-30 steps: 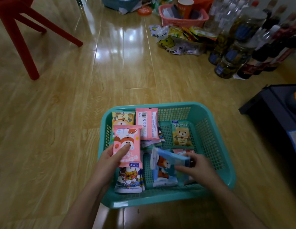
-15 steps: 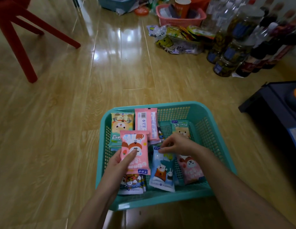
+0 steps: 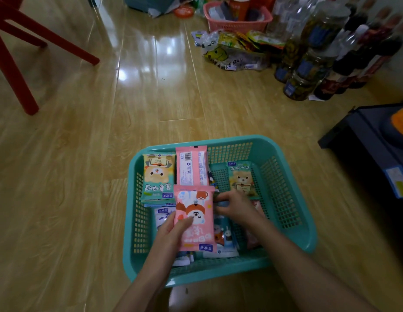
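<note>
— What are the hands doing?

— The left hand (image 3: 173,230) is gripping a pink packet (image 3: 196,221) at its left edge. The thumb is lying across the printed front and the fingers are curling behind.

— And the other one?

— The right hand (image 3: 237,207) is sitting just beside that packet's right edge, with its fingers curling down. Something bluish is showing between the thumb and fingers, but it's blurred, so I cannot tell whether the hand is pinching anything.

— Where is the pink packet sitting?

— It's being held face up over the near-left part of a teal basket (image 3: 293,181), above the other packets.

— Which others?

— A blue packet (image 3: 225,238) is lying under the right wrist. A green packet (image 3: 159,174) is lying in the far-left corner, with a barcode packet (image 3: 191,165) just beside it. A bear packet (image 3: 242,179) is lying beyond the right hand.

— And around the basket?

— It's resting on a wooden floor (image 3: 83,176). A red chair (image 3: 13,75) is standing at far left, and jars (image 3: 308,70) and a pink basket (image 3: 236,25) are sitting well apart at far right.
</note>
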### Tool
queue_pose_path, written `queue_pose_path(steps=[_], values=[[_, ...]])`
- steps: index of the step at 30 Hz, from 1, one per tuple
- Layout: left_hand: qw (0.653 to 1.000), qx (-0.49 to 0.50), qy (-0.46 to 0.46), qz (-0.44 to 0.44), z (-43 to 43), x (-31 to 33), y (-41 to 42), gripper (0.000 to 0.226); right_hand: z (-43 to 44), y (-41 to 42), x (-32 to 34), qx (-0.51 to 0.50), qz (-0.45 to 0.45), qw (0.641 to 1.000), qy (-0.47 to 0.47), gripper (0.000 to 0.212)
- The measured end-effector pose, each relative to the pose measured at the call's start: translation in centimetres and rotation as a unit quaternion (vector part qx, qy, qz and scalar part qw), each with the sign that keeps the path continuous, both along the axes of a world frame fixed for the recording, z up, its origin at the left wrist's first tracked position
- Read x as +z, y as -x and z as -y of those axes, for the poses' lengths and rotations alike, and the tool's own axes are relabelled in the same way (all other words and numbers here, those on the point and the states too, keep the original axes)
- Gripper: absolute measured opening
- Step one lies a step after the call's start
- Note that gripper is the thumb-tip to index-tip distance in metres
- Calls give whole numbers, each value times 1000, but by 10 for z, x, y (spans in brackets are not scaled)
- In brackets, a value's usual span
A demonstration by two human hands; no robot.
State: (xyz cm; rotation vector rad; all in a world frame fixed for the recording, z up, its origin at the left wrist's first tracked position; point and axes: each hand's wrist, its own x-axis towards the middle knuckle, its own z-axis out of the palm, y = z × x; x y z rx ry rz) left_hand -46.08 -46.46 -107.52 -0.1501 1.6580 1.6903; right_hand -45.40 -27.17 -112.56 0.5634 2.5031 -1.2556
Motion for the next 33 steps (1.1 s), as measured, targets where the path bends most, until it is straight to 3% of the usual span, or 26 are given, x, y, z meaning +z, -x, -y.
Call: queue_pose_path(steps=[3,5,8,14,18,26,30,33], values=[[997,-71,30,-23,-9,0,-11,39,-22,-13,17,-24,13,999,-18,25],[993,-110,33,-35,-19,3,-18,18,-44,-28,31,-94,-16,995,-1,26],[980,-194,38,-35,-37,2,-20,28,-70,-52,48,-166,-51,984,28,20],[951,-291,60,-85,-71,0,1,15,-94,-78,59,-210,-66,973,63,16],[952,-268,79,-126,-93,4,18,7,-109,-93,64,-225,-77,970,50,19],[987,-110,89,-78,-97,-9,25,15,-109,-102,63,-172,-19,983,57,16],[986,-128,100,-36,-95,-20,13,12,-95,-96,57,-138,-1,990,40,14],[986,-135,97,18,-99,-28,-2,27,-90,-91,53,-120,7,992,41,15]])
